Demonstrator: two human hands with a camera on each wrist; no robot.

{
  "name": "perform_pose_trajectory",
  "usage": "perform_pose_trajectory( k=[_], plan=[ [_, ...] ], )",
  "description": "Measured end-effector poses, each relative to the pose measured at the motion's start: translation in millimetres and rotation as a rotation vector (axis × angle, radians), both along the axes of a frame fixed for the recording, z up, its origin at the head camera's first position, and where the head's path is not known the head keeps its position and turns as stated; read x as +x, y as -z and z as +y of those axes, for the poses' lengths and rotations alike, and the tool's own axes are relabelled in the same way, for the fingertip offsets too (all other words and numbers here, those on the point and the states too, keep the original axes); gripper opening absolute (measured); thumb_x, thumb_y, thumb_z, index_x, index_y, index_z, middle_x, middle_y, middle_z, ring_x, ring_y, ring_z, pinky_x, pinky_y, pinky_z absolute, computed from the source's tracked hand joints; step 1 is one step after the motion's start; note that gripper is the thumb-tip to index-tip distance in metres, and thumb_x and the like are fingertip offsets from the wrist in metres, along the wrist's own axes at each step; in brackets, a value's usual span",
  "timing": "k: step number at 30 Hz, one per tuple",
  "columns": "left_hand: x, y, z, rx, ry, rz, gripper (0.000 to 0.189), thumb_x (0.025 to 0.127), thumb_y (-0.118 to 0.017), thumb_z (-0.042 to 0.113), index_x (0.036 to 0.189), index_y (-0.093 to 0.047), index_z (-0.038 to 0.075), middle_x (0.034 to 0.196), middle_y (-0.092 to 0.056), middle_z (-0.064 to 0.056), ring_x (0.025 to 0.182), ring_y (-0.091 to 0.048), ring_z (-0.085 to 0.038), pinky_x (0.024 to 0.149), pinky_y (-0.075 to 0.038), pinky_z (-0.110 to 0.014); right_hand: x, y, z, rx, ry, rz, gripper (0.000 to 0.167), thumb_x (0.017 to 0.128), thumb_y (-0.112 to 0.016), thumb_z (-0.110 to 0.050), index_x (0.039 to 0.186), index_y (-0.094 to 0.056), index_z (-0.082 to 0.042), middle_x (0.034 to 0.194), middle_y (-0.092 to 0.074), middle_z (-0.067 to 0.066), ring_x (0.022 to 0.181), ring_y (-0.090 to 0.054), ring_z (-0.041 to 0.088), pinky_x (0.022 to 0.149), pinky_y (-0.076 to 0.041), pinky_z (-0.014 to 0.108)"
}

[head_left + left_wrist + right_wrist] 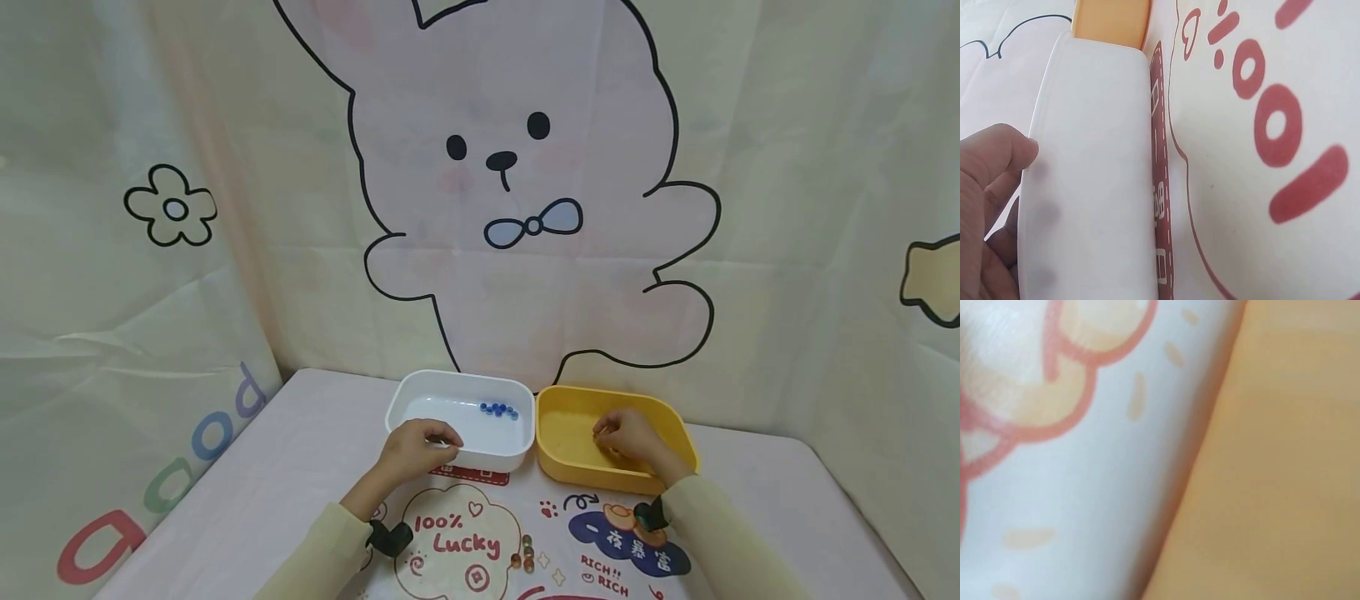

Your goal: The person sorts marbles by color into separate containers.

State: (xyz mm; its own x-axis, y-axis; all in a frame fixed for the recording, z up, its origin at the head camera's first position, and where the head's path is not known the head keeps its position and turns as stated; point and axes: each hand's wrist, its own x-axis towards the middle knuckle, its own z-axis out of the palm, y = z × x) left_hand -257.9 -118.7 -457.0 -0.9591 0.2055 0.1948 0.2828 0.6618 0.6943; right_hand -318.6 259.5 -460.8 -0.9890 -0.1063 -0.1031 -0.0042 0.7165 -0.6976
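Observation:
A white plastic tray (420,398) holds several small blue beads (498,409) toward its right side. My left hand (420,448) grips the front rim of this tray; in the left wrist view the thumb (1025,150) lies at the rim and the other fingers are inside, partly hidden by the wall. Beside it is a yellow tray (558,458). My right hand (630,433) reaches down into it with bent fingers close to its floor. Whatever lies under those fingertips is hidden, and the right wrist view shows only the yellow tray's wall (1272,462) and the tabletop.
Several brown and greenish beads (527,554) lie on the printed tablecloth (465,508) in front of the trays. A curtain with a bear drawing (510,283) hangs behind the table. Both trays stand side by side near the table's back edge.

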Motion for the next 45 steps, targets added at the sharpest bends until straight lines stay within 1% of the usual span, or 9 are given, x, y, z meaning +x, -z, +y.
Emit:
perform_pose_trajectory(
  k=[6,12,17,22,27,30,34,37,45],
  plan=[
    [-0.8,-0.6,0.2,0.005,0.001,-0.004,0.005,0.081,-0.074,0.028,0.082,-0.071,0.032,0.087,-0.069,0.013,0.085,-0.059,-0.010,0.071,-0.048,-0.030,-1.8,0.6,-0.1,0.015,0.000,-0.015,0.016,0.083,-0.068,-0.007,0.097,-0.069,-0.001,0.077,-0.060,0.006,0.061,-0.051,0.016,0.057,-0.045,0.026],
    [-1.0,-0.4,0.7,0.002,0.001,-0.004,0.006,0.081,-0.074,0.028,0.082,-0.071,0.033,0.087,-0.068,0.014,0.085,-0.060,-0.009,0.073,-0.048,-0.030,0.5,0.4,-2.4,0.008,0.029,-0.021,0.014,0.082,-0.068,-0.007,0.096,-0.070,-0.003,0.077,-0.060,0.006,0.062,-0.051,0.017,0.057,-0.046,0.026],
    [0.3,-1.9,1.4,0.002,-0.003,-0.008,0.006,0.081,-0.073,0.028,0.082,-0.071,0.033,0.087,-0.068,0.014,0.085,-0.059,-0.010,0.072,-0.048,-0.030,2.9,-0.8,-1.8,0.008,0.031,-0.019,0.019,0.081,-0.068,-0.006,0.100,-0.069,-0.003,0.082,-0.061,0.007,0.064,-0.052,0.018,0.058,-0.046,0.026],
    [1.6,-3.0,1.7,0.008,-0.004,-0.012,0.005,0.081,-0.074,0.028,0.082,-0.071,0.032,0.087,-0.068,0.014,0.085,-0.059,-0.010,0.072,-0.048,-0.030,5.6,-4.0,2.1,0.009,0.005,-0.001,0.026,0.080,-0.069,-0.005,0.105,-0.067,-0.001,0.086,-0.061,0.010,0.065,-0.051,0.019,0.057,-0.046,0.027],
    [1.8,-3.2,1.3,0.007,0.001,-0.009,0.006,0.081,-0.074,0.027,0.081,-0.071,0.032,0.087,-0.068,0.014,0.085,-0.059,-0.010,0.072,-0.047,-0.030,7.7,-6.6,6.9,0.031,-0.021,0.026,0.028,0.080,-0.071,-0.007,0.108,-0.066,-0.003,0.088,-0.061,0.010,0.073,-0.051,0.020,0.062,-0.046,0.028],
    [1.7,-3.7,1.1,0.000,0.001,-0.008,0.006,0.080,-0.073,0.028,0.080,-0.071,0.033,0.086,-0.068,0.015,0.085,-0.060,-0.009,0.072,-0.047,-0.030,9.7,-9.1,8.1,0.063,-0.056,0.075,0.027,0.079,-0.073,-0.010,0.105,-0.067,-0.004,0.089,-0.063,0.009,0.078,-0.053,0.020,0.066,-0.046,0.029],
    [1.4,-3.9,0.8,-0.005,0.000,-0.008,0.005,0.079,-0.073,0.029,0.080,-0.071,0.033,0.084,-0.068,0.016,0.086,-0.062,-0.009,0.073,-0.046,-0.032,16.5,-15.3,6.1,0.096,-0.083,0.119,0.026,0.080,-0.074,-0.015,0.103,-0.068,-0.005,0.090,-0.066,0.007,0.083,-0.056,0.020,0.072,-0.047,0.031],
    [0.9,-3.3,0.8,-0.004,0.001,-0.010,0.004,0.079,-0.074,0.030,0.080,-0.071,0.033,0.084,-0.068,0.017,0.086,-0.062,-0.009,0.072,-0.046,-0.031,23.0,-19.7,3.5,0.106,-0.087,0.138,0.026,0.081,-0.074,-0.018,0.103,-0.068,-0.007,0.091,-0.067,0.006,0.084,-0.058,0.019,0.074,-0.048,0.031],
    [1.4,-4.4,1.3,-0.021,-0.012,-0.011,0.005,0.079,-0.073,0.030,0.080,-0.071,0.034,0.084,-0.068,0.017,0.085,-0.061,-0.008,0.073,-0.046,-0.031,39.0,-27.0,-3.1,0.121,-0.077,0.166,0.023,0.082,-0.073,-0.022,0.103,-0.068,-0.011,0.092,-0.067,0.004,0.081,-0.058,0.017,0.072,-0.049,0.027]
  ],
)
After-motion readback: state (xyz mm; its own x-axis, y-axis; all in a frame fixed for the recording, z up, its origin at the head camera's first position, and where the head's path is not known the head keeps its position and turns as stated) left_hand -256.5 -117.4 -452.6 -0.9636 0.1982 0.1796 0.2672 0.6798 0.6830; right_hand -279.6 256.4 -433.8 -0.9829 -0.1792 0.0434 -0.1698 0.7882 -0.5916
